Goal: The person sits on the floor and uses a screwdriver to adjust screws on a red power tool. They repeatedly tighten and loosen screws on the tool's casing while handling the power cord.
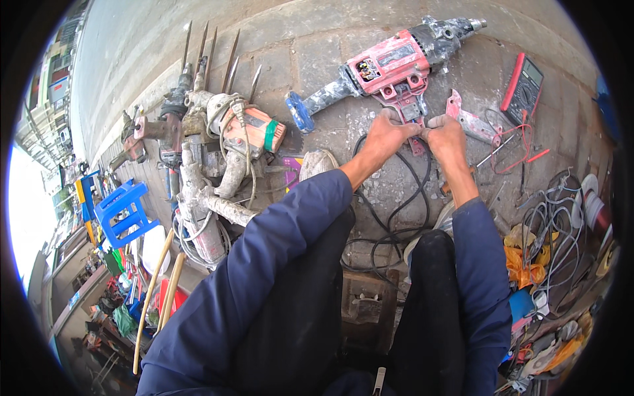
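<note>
A pink and black core drill, dusted white, lies on the paving with its blue-ended side handle to the left. A cover is off its motor housing, exposing brush parts and wires. The drill's rear grip is opened up and points towards me. My left hand and my right hand meet at its near end, fingertips pinching thin wires there; the exact spot is partly hidden by my fingers. Right of my right hand lies the detached pink grip cover. A black power cord coils below my hands.
A red-edged multimeter with red probe leads and a screwdriver lie at right. Dirty demolition hammers and chisels crowd the left, near a blue plastic stool. Tangled grey cable lies at lower right.
</note>
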Available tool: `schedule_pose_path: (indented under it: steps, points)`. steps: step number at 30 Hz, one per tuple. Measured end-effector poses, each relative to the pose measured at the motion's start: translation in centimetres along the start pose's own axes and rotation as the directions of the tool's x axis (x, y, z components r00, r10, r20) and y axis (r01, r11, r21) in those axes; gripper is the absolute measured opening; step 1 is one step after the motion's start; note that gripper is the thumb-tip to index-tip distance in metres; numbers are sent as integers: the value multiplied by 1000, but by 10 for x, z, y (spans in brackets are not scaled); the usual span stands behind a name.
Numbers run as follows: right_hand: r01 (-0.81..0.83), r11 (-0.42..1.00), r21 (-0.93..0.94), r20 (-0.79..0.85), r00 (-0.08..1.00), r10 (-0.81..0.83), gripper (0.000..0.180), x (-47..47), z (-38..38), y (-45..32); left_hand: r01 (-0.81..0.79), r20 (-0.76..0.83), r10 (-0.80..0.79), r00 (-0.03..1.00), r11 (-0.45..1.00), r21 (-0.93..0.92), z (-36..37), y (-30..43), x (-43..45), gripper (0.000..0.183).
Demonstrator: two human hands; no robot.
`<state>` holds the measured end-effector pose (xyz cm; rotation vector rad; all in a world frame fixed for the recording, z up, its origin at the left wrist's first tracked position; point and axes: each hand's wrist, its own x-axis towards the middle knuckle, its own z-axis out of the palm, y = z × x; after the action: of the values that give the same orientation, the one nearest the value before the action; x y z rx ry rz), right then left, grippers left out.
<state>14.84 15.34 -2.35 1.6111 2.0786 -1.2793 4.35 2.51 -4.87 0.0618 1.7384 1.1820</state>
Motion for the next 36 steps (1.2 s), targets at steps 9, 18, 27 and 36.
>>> schedule_pose_path:
  steps: [9,18,27,36]
  points:
    - [45,998,43,125,991,-50,24,8,-6,8,66,-66,-42,997,905,421,0,10,18,29]
    - [-28,998,63,196,981,15,18,24,-1,11,36,-28,-30,999,962,271,-1,4,18,26]
    - [-39,999,-24,207,977,43,17,24,-7,-2,99,5,-104,995,959,267,-1,15,19,29]
    - [61,996,-64,94,994,-55,16,13,-5,-5,165,-98,-145,985,955,247,7,15,20,23]
